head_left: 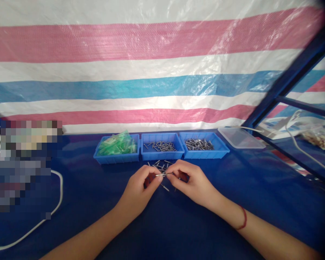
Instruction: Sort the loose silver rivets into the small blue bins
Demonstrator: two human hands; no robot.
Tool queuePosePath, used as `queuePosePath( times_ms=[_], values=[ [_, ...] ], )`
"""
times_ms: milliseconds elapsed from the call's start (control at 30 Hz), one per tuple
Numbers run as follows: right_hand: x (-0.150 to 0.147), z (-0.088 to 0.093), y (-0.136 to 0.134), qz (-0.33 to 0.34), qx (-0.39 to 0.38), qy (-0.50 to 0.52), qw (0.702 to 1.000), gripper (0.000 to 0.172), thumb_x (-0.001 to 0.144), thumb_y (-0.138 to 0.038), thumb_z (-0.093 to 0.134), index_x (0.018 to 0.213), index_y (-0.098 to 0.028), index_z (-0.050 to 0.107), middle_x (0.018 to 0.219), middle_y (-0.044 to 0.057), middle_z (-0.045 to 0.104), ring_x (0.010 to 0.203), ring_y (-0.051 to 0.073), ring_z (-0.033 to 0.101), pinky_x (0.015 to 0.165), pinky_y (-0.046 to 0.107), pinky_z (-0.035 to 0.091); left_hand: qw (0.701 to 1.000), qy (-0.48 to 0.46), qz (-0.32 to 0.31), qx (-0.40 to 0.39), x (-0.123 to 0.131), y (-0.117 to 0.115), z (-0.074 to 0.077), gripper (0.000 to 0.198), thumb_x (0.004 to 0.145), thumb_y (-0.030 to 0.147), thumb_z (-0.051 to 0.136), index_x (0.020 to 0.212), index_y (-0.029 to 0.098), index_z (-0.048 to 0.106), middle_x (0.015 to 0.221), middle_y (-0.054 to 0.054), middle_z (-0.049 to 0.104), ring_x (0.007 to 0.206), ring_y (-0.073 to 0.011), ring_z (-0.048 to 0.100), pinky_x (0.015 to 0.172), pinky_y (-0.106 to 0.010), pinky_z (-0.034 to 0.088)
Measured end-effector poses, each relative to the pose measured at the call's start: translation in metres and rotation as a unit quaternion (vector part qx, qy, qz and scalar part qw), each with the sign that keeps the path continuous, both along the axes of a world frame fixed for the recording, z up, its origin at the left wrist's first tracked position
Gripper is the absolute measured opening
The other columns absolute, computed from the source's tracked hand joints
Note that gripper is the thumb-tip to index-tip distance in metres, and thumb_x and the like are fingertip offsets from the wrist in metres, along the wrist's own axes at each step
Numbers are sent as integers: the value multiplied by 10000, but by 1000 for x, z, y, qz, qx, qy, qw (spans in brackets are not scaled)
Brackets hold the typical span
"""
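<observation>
In the middle of the head view, both hands meet over the table at one slim silver metal pin [162,174], thicker at its left part and thin toward the right. My left hand [140,184] pinches the left end between thumb and fingertips. On the other end, my right hand [191,182] closes with thumb and forefinger. Just behind and beneath the fingers lies a loose pile of similar metal pins [162,165], partly covered by the hands. One loose pin [164,187] lies nearer to me. Finer details of the held pin are too small to tell.
Behind the pile stand three blue bins: the left bin [116,159] with green plastic bags [117,143], the middle bin [162,156] and right bin [206,154] with metal pins. A clear lid [242,138] lies right. A white cable [61,187] curves at left; a blue frame [287,79] rises right.
</observation>
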State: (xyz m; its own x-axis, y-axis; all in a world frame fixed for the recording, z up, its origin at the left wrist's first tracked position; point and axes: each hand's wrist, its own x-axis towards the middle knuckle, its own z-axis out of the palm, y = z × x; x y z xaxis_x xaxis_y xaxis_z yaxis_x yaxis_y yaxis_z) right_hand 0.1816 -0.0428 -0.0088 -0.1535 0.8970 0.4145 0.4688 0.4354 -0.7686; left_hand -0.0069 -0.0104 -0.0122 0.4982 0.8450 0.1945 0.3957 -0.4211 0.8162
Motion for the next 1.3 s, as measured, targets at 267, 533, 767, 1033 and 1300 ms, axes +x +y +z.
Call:
queuePosePath(
  times_ms=[267, 533, 767, 1033, 1300],
  values=[
    [36, 2, 17, -207, 105, -51, 971, 192, 876, -307, 531, 815, -173, 654, 667, 11, 557, 616, 140, 496, 609, 270, 412, 979, 106, -37, 168, -7, 4, -1, 229, 917, 266, 495, 1122, 209, 580, 1028, -53, 623, 969, -200, 535, 889, -345, 419],
    [75, -1, 38, -345, 116, -204, 909, 293, 861, -375, 534, 986, -146, 666, 681, 40, 586, 660, 200, 523, 689, 343, 402, 945, 221, -86, 225, -14, 11, 0, 216, 881, 249, 532, 1062, 259, 650, 1152, -62, 581, 1047, -247, 484, 860, -392, 406],
    [30, 9, 13, -154, 110, -165, 968, 186, 894, -283, 502, 872, -179, 655, 691, 29, 600, 683, 174, 528, 721, 329, 414, 931, 246, -101, 249, -10, 12, -4, 161, 920, 259, 504, 883, 226, 657, 1058, -50, 615, 994, -222, 500, 786, -340, 375],
    [1, 3, -1, 59, 42, -205, 976, 211, 899, -205, 498, 725, -182, 614, 720, 31, 604, 723, 158, 532, 702, 311, 400, 955, 172, -80, 228, -8, 8, 0, 195, 960, 230, 417, 937, 200, 609, 934, -27, 651, 886, -177, 567, 801, -323, 382],
    [-2, 0, -3, 45, 15, -93, 995, 142, 881, -216, 539, 768, -202, 624, 743, 26, 621, 741, 158, 556, 709, 302, 433, 999, -39, 18, -7, -2, 3, -4, 151, 850, 294, 578, 960, 198, 618, 871, -4, 673, 777, -150, 621, 724, -251, 475]
  ],
)
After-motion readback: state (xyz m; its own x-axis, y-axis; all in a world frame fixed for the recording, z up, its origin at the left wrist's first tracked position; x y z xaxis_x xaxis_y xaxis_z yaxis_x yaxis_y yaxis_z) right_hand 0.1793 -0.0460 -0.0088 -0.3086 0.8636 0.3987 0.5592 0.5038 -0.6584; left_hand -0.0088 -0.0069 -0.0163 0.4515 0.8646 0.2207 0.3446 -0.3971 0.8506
